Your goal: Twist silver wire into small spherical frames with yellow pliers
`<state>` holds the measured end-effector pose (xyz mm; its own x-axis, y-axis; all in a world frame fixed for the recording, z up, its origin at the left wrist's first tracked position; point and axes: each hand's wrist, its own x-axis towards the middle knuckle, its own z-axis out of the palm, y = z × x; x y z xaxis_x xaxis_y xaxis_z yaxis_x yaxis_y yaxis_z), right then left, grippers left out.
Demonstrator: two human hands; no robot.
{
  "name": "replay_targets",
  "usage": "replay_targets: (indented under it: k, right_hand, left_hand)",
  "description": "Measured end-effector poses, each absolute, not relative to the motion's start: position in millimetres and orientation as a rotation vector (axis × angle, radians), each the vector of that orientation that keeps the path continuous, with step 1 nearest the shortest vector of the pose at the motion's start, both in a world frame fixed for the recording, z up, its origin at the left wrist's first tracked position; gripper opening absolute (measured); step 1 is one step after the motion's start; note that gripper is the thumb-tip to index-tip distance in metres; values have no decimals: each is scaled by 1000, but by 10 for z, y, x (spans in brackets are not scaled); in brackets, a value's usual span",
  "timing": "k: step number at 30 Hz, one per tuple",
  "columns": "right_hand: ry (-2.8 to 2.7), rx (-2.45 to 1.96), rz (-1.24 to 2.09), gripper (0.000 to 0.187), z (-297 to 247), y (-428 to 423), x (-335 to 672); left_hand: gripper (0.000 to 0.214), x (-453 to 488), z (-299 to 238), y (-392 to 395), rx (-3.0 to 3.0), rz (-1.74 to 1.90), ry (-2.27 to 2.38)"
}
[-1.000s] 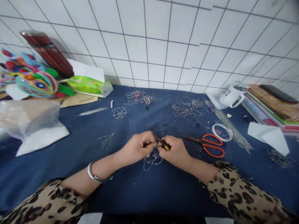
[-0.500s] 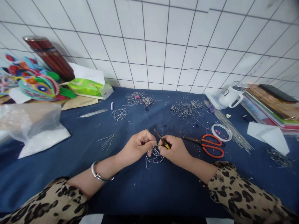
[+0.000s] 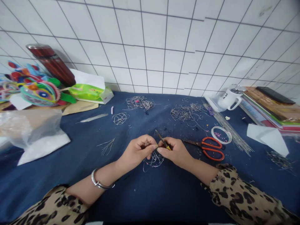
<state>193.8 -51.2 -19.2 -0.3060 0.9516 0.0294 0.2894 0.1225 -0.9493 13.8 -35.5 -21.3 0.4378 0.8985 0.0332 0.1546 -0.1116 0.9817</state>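
Note:
My left hand [image 3: 140,149] is closed, its thumb and forefinger pinching the thin silvery wire of a beaded wire piece [image 3: 153,160]. That piece is a loose round tangle dotted with pink beads, hanging below my fingertips and partly hidden by them. My right hand [image 3: 174,152] is closed around a slim tool [image 3: 162,138] with a dark metal tip and yellow handle; the tip points up and left, away from the wire. The right thumb and forefinger meet the left fingertips at the wire. Orange-handled scissors [image 3: 212,148] lie just right of my right hand.
Wire tangles [image 3: 186,112] and a round wire frame [image 3: 120,118] lie farther back. Straight wires [image 3: 232,134] pass beside a shallow dish of pink beads [image 3: 212,132]. A white mug [image 3: 228,99] and books [image 3: 269,109] stand right; a plastic bag [image 3: 44,137] and flask [image 3: 52,64] are left.
My hands have drawn closer, so their fingertips now touch at the wire. The beaded piece has shifted slightly left and down. The camera view has tilted up a little.

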Motion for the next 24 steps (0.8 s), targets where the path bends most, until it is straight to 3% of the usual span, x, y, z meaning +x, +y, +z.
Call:
replay_targets:
  k: [24]
  right_hand:
    - [-1287,-990,1585,6,-272,-412,1940]
  left_hand:
    - [15,153,-242,-284,1232,765,730]
